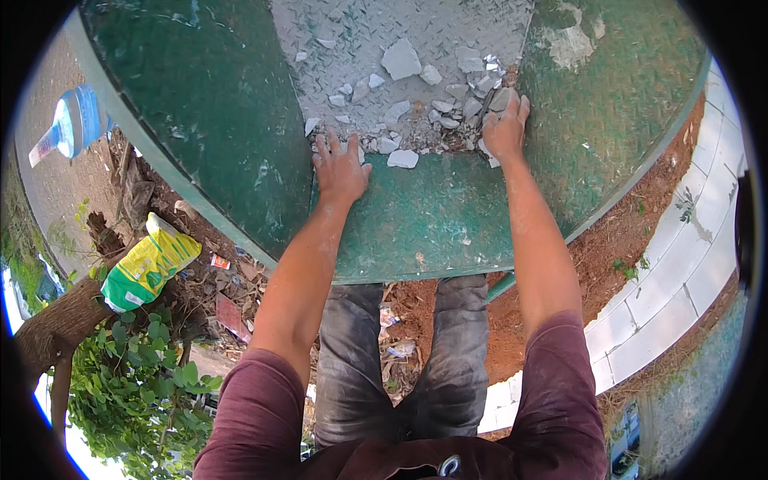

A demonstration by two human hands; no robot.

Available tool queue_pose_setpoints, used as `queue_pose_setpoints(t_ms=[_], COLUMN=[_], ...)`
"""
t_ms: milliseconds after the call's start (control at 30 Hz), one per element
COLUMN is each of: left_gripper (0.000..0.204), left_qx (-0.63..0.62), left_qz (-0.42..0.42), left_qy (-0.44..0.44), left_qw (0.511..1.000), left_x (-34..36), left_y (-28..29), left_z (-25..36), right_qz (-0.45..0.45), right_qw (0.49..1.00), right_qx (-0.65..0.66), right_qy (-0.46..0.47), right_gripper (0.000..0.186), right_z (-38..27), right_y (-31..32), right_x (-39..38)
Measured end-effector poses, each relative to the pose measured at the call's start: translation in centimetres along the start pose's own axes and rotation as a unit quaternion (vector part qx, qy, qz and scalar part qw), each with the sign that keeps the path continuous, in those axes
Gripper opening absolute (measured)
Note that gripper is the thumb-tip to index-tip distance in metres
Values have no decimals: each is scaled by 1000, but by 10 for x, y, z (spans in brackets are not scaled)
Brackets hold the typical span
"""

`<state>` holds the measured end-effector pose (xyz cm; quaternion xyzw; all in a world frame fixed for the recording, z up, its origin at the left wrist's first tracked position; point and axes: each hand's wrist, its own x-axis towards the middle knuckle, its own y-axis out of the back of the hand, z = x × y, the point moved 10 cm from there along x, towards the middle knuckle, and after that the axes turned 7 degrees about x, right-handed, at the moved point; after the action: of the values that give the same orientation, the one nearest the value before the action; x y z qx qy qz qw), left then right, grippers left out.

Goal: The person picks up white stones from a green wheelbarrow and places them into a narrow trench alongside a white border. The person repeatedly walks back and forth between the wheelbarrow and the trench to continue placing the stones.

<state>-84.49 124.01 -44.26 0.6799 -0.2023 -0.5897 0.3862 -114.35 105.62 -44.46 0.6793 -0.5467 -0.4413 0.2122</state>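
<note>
My left hand point(340, 170) lies with its fingers spread at the near left edge of the rubble, beside small white fragments. On the right, my right hand point(506, 132) reaches into the debris with its fingers apart, touching a grey chunk point(501, 99) close to the green side wall. Whether the fingertips press on that chunk from below is hidden. Broken pale slabs and dust lie between and beyond both hands, among them a larger flat piece point(402, 59) and a small white piece point(402, 159) near the front. All of it sits inside a green metal container point(416, 216).
The container's raised left wall point(192, 104) and right wall point(616, 104) flank my arms. Outside on the left are a large blue plastic bottle point(78, 120), a yellow-green bag point(150, 264) and a tree trunk point(68, 316). White paving blocks point(656, 312) curve along the right.
</note>
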Motion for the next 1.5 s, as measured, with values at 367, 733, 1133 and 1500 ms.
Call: queue_pose_setpoints(t_ms=[367,733,1133,1500], left_gripper=[71,74,57,54], left_qx=[-31,-66,-133,-216], left_qz=[-136,-39,-11,60], left_qy=[65,28,37,-85], left_qw=[988,997,990,971], left_x=[29,13,-18,4], left_y=[-86,-74,-43,-46], left_z=[-29,-20,11,61], right_qz=[-25,-33,-75,-126], right_qw=[999,996,995,953], right_qx=[33,15,64,-89], right_qy=[-10,86,-13,262], right_gripper=[40,66,57,62], right_z=[41,-1,-9,-163], right_y=[-52,-66,-109,-120], right_x=[-16,-31,-36,18])
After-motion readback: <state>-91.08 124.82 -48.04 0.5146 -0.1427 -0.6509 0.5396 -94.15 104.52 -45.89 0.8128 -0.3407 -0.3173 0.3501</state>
